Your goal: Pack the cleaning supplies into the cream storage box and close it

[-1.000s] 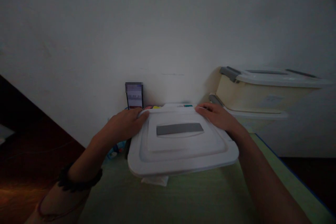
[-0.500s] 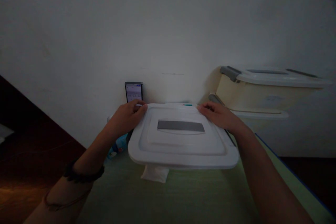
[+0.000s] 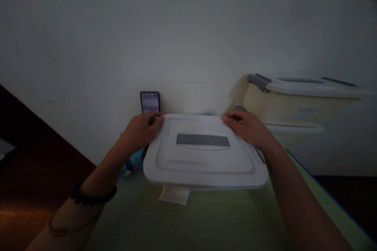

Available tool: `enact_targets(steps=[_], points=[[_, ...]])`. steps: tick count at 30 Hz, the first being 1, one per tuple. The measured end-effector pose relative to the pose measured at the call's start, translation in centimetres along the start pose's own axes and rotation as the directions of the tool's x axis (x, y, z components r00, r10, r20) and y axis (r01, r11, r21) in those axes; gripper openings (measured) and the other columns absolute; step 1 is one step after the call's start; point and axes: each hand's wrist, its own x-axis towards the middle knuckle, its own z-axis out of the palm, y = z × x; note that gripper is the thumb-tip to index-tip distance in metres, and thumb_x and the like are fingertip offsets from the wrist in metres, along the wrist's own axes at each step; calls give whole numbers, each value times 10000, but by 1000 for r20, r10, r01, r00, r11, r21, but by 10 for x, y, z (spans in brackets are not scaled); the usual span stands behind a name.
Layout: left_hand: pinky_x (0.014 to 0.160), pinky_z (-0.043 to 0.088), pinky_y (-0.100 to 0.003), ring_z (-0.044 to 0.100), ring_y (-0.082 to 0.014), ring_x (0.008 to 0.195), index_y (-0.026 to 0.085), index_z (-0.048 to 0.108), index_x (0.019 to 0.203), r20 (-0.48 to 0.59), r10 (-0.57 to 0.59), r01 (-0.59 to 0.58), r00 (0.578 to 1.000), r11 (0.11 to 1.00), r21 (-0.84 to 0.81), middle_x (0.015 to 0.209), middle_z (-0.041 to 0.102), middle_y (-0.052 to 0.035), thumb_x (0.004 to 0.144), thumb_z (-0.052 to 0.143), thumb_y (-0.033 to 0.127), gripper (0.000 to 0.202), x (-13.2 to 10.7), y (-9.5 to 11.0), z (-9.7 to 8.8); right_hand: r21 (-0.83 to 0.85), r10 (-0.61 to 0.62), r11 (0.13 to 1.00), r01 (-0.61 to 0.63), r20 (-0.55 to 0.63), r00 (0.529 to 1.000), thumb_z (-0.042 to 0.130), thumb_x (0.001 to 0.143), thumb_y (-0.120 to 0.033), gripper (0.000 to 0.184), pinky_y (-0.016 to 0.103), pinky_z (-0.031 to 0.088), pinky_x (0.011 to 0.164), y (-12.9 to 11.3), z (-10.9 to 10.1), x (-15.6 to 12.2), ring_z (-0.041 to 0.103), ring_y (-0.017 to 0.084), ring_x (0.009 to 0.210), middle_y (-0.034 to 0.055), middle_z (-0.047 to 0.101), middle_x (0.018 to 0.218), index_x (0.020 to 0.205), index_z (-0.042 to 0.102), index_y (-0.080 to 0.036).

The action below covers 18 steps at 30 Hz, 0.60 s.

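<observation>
A white plastic box lid (image 3: 203,160) with a grey handle strip (image 3: 203,140) lies flat on top of a storage box on the green table (image 3: 206,223). My left hand (image 3: 143,131) grips the lid's far left corner, fingers curled over the edge. My right hand (image 3: 250,127) grips the far right corner the same way, by a grey latch. The box body is hidden under the lid.
A phone (image 3: 150,102) with a lit screen leans against the white wall behind the lid. Two stacked cream storage boxes (image 3: 297,104) with grey latches stand at the right. A white tissue (image 3: 173,195) lies under the lid's front edge. A blue item (image 3: 131,164) sits at the left.
The lid's far edge has come down from a tilt to lie flat, covering the coloured contents that showed behind it. Both hands stayed on its far corners.
</observation>
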Motion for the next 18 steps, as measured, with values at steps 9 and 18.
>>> enact_targets(steps=[9,18], points=[[748,451,-347,626,-247,802,126,640,1066,-50,30,-29,998,999,12,908,693,-105,878,337,445,478,0,1,6,36,-4,999,6,-69,998,535,789,-379,267,374,467,742,-4,0,-1,622,222,788,86,697,878,871,669,-163],[697,474,-346,630,-251,772,158,637,833,153,28,-9,988,992,-123,837,683,-95,866,304,474,460,7,-7,13,17,13,1000,-15,116,993,455,857,-422,325,340,471,705,12,7,3,643,227,796,61,718,846,819,684,-195]])
